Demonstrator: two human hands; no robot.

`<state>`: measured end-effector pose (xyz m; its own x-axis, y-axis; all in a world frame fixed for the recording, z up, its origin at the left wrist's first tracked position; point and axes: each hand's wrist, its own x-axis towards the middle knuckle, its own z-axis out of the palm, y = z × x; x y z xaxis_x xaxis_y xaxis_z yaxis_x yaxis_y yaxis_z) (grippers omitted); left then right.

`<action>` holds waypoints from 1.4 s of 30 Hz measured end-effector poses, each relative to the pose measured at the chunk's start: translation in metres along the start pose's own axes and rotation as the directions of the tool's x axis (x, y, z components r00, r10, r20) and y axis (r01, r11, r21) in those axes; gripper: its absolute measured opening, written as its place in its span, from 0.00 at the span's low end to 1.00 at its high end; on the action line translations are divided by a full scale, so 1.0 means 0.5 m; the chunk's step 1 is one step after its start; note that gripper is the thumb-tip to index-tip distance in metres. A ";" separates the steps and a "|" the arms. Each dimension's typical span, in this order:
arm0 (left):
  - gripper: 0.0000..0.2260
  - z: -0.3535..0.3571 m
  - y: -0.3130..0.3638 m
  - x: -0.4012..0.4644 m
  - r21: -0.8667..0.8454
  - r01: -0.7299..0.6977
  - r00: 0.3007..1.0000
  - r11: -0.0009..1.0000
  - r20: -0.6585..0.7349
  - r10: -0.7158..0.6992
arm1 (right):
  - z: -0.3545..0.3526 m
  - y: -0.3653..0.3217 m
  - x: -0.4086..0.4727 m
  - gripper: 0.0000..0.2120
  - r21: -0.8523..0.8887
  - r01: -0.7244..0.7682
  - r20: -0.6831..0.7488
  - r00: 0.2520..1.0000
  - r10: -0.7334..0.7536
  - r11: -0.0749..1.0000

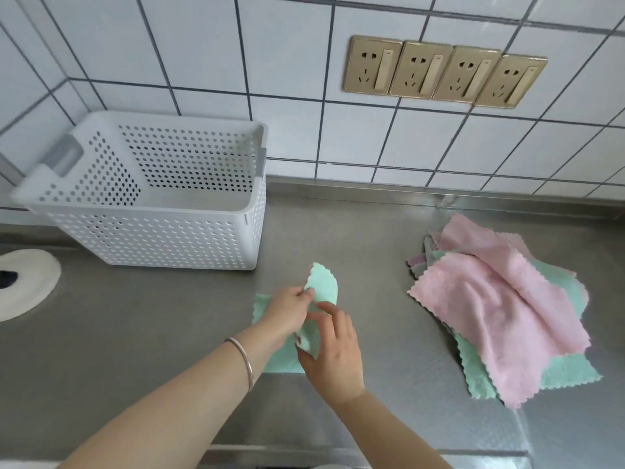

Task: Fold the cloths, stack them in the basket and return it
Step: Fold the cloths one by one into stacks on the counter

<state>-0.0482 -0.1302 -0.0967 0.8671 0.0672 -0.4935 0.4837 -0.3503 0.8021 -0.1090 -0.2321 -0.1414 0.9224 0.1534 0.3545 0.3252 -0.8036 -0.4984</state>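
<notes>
Nearest the front edge of the steel counter [135, 350], a green cloth [323, 286] is being folded. Its lower edge is pinched by the curled fingers of the right hand [333, 353], while its raised flap is gripped between the thumb and fingers of the left hand [291, 311]; a bangle [245, 362] is worn on that wrist. The rest of the cloth is spread flat beneath both hands. Toward the right edge, a loose pile of cloths [500, 309], pink over green, is left unfolded. Farther back, toward the left rear corner, the white basket [162, 228] is seen with nothing showing inside. If the flap is released before its corners are matched, a crooked fold is likely, and an uneven stack may result.
</notes>
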 end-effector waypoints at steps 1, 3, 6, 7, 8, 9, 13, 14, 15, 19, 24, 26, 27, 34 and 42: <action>0.16 -0.013 -0.014 -0.001 0.034 -0.005 1.000 0.999 -0.028 0.005 | 0.010 0.005 -0.009 0.31 -0.032 -0.013 0.043 0.999 0.014 0.999; 0.17 -0.042 -0.047 0.001 0.097 -0.007 0.996 0.995 -0.088 0.016 | 0.027 0.014 -0.021 0.42 -0.114 -0.023 0.168 0.985 0.042 0.993; 0.16 -0.073 -0.097 0.014 0.101 0.025 0.989 0.995 -0.150 -0.010 | 0.049 0.026 -0.031 0.49 -0.237 0.031 0.292 0.956 0.040 0.971; 0.15 -0.079 -0.111 0.017 0.097 0.047 0.984 0.994 -0.173 -0.030 | 0.057 0.029 -0.033 0.50 -0.260 0.054 0.309 0.950 0.030 0.964; 0.16 -0.082 -0.122 0.017 0.100 0.065 0.980 0.993 -0.194 -0.044 | 0.065 0.032 -0.035 0.51 -0.272 0.072 0.321 0.947 0.020 0.960; 0.17 -0.083 -0.131 0.017 0.105 0.086 0.974 0.991 -0.217 -0.062 | 0.071 0.034 -0.037 0.54 -0.283 0.079 0.338 0.941 0.022 0.956; 0.20 -0.078 -0.162 0.016 0.134 0.146 0.958 0.980 -0.265 -0.106 | 0.085 0.036 -0.047 0.67 -0.298 0.069 0.406 0.912 0.061 0.952; 0.19 -0.077 -0.168 0.017 0.158 0.155 0.957 0.975 -0.268 -0.109 | 0.087 0.036 -0.050 0.68 -0.300 0.065 0.417 0.906 0.069 0.952; 0.19 -0.077 -0.173 0.019 0.167 0.163 0.956 0.972 -0.270 -0.114 | 0.089 0.035 -0.052 0.68 -0.309 0.064 0.421 0.904 0.076 0.949; 0.14 -0.078 -0.188 0.034 0.167 0.170 0.951 0.971 -0.285 -0.117 | 0.095 0.036 -0.054 0.69 -0.350 0.094 0.383 0.922 0.050 0.932; 0.09 -0.079 -0.194 0.045 0.241 0.162 0.952 0.957 -0.294 -0.088 | 0.100 0.045 -0.055 0.61 -0.355 0.102 0.408 0.911 0.056 0.929; 0.11 -0.075 -0.195 0.047 0.263 0.178 0.939 0.948 -0.334 -0.083 | 0.094 0.046 -0.056 0.46 -0.346 0.140 0.447 0.894 0.032 0.928; 0.12 -0.072 -0.198 0.049 0.251 0.180 0.929 0.951 -0.361 -0.080 | 0.090 0.045 -0.057 0.40 -0.345 0.157 0.459 0.888 0.020 0.926; 0.23 -0.042 -0.246 -0.003 0.783 -0.205 0.842 0.587 -0.164 0.514 | 0.078 0.038 -0.037 0.27 -0.359 0.144 0.462 0.886 0.042 0.922; 0.27 -0.011 -0.293 0.030 0.878 -0.245 0.902 0.412 0.051 0.428 | 0.112 0.074 -0.026 0.32 -0.382 0.014 0.494 0.848 0.191 0.924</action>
<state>-0.1053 -0.0728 -0.2201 0.9833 -0.1372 -0.1195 -0.1178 -0.9807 0.1562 -0.0971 -0.2318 -0.2086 0.9474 0.2605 -0.1860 0.2338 -0.9601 -0.1537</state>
